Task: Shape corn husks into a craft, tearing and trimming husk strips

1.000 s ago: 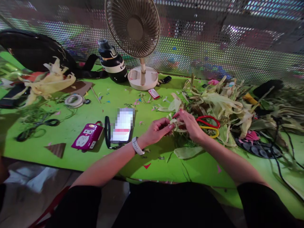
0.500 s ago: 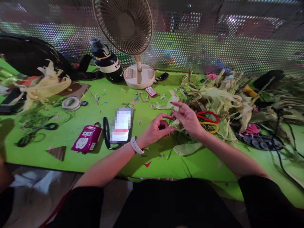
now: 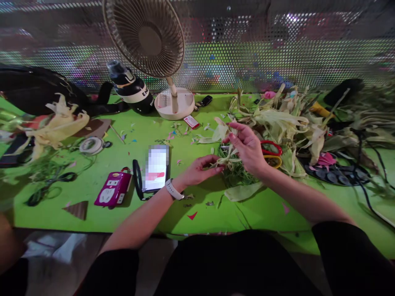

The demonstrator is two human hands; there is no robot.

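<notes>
Right hand (image 3: 248, 148) risen from left hand (image 3: 197, 172), hands apart, both pinching husk strip (image 3: 224, 158) stretched between them

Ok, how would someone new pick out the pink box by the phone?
From the fan at the back of the green table, come forward to the phone lying left of the left hand. The box lies just left of the phone. It is magenta with white socket faces, unlike the brown triangle beside it.

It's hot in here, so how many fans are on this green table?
1: a beige desk fan at the back edge, between the black bottle and the corn husk pile. The husks could hide a smaller one.
</notes>
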